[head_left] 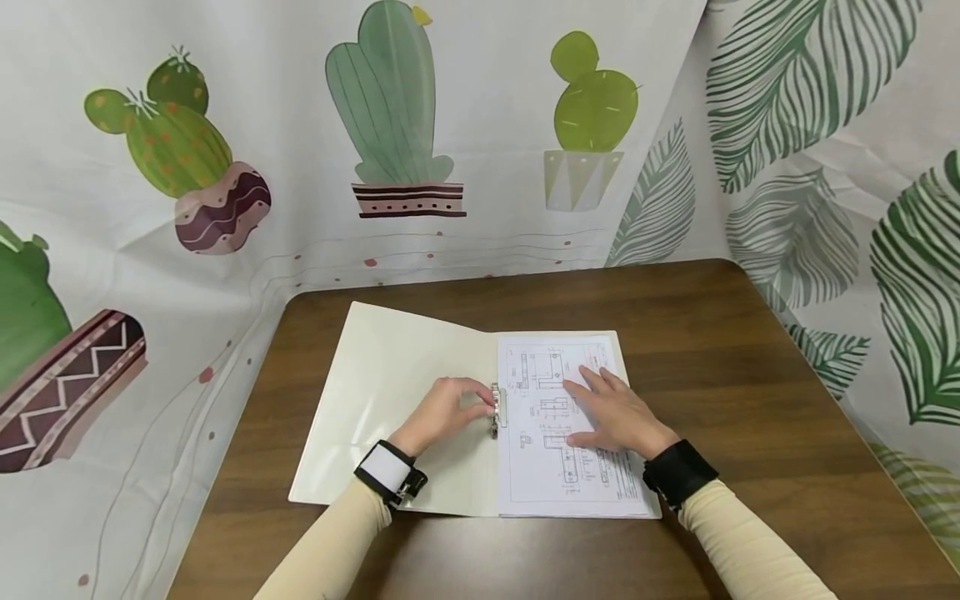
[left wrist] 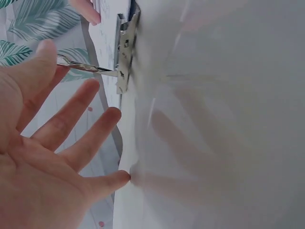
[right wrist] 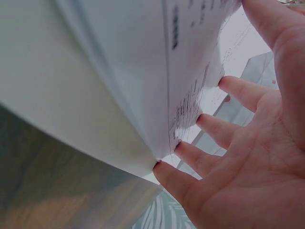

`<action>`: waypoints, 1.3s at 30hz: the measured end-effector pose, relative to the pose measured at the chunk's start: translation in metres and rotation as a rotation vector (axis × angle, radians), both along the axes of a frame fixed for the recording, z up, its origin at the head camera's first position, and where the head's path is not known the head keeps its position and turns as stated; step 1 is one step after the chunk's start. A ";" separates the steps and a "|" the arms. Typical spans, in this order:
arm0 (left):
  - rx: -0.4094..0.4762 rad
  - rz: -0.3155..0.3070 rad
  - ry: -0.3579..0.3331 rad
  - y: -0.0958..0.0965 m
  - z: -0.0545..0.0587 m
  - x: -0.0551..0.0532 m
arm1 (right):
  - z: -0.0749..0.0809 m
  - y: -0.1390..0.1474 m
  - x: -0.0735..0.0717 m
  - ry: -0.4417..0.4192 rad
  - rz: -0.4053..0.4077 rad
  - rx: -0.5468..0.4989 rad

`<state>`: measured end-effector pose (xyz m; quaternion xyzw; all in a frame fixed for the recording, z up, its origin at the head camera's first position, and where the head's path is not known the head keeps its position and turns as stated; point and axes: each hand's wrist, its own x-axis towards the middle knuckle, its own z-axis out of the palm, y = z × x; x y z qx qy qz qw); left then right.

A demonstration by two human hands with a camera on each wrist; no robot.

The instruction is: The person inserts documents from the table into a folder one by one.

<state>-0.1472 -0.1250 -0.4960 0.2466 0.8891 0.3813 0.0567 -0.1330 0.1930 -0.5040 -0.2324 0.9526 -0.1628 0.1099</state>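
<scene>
A white folder (head_left: 397, 358) lies spread wide on the table, with a metal lever clip (left wrist: 127, 47) along its spine. Printed sheets with technical drawings (head_left: 525, 492) lie on the folder's right side. My left hand (head_left: 442, 412) is at the clip; in the left wrist view its thumb and index finger pinch the raised metal lever (left wrist: 90, 67), other fingers spread. On the sheets rests my right hand (head_left: 621, 417), fingers spread, with fingertips (right wrist: 209, 119) touching the paper in the right wrist view.
The brown wooden table (head_left: 750, 400) extends around the folder on all sides. A white curtain (head_left: 495, 167) printed with cacti and leaves hangs behind and beside it. Black straps (head_left: 681, 473) circle both wrists over cream sleeves.
</scene>
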 end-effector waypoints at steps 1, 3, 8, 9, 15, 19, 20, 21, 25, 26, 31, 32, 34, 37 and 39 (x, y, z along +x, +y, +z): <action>0.004 -0.004 0.006 -0.001 -0.001 0.001 | 0.000 0.000 0.000 0.002 0.000 -0.002; 0.010 0.004 0.006 -0.003 -0.003 0.001 | 0.000 -0.001 0.000 0.005 0.000 -0.004; 0.036 0.046 -0.048 -0.007 -0.007 0.000 | 0.000 -0.001 0.001 0.004 0.000 -0.004; 0.033 0.056 -0.067 -0.007 -0.007 0.000 | 0.000 -0.001 0.001 0.004 0.000 -0.004; -0.083 0.043 -0.108 -0.004 -0.014 -0.005 | -0.002 -0.001 0.000 -0.004 0.002 -0.008; -0.179 0.007 -0.089 -0.002 -0.019 -0.009 | -0.001 -0.001 -0.001 -0.008 0.006 -0.010; -0.200 0.004 -0.085 -0.001 -0.020 -0.009 | -0.001 -0.001 -0.001 -0.004 0.007 -0.010; -0.213 0.003 -0.086 0.000 -0.021 -0.009 | -0.001 -0.001 -0.001 -0.002 0.007 -0.009; -0.251 0.001 -0.052 0.003 -0.023 -0.007 | 0.001 -0.002 -0.001 0.007 0.000 -0.011; -0.266 0.004 -0.037 0.004 -0.023 -0.006 | 0.001 -0.003 0.000 0.008 -0.001 -0.012; -0.347 0.021 0.023 0.008 -0.024 -0.002 | 0.002 -0.003 0.000 0.005 -0.002 -0.013; -0.352 0.021 0.035 0.008 -0.024 -0.001 | 0.002 -0.003 0.000 0.004 -0.003 -0.013; -0.358 0.016 0.051 0.009 -0.024 0.000 | 0.001 -0.003 0.000 0.002 -0.009 -0.013; -0.336 0.016 0.043 0.008 -0.024 0.000 | 0.002 -0.004 0.000 0.001 -0.011 -0.015; -0.321 0.022 0.019 0.006 -0.025 0.000 | 0.002 -0.004 0.000 -0.002 -0.009 -0.019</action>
